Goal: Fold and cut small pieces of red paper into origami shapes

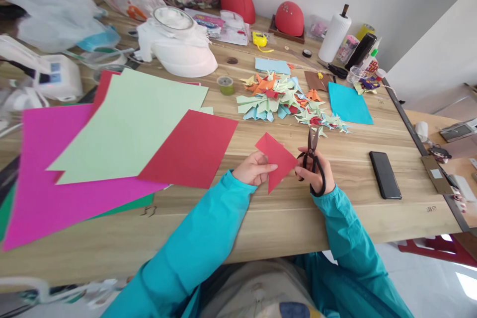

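My left hand (pixel 254 168) pinches a small folded piece of red paper (pixel 280 159), its fingers and thumb closed on the left side. Black-handled scissors (pixel 313 151) sit in my right hand (pixel 323 173), blades pointing up and away from me. The right thumb and fingertips also touch the paper's right corner. To the left lies a larger red sheet (pixel 192 151), partly over pale green sheets (pixel 137 119). Beyond my hands is a pile of folded paper pieces (pixel 276 94) in green, orange, red and blue.
A black phone (pixel 385 175) lies on the right. Magenta paper (pixel 55 174) spreads at the left. Bright blue paper (pixel 350 103), a yellow tape measure (pixel 260 39), a white roll (pixel 334 37) and red domed objects (pixel 289 19) stand or lie farther back. The wooden table's front edge (pixel 268 256) is close to my body.
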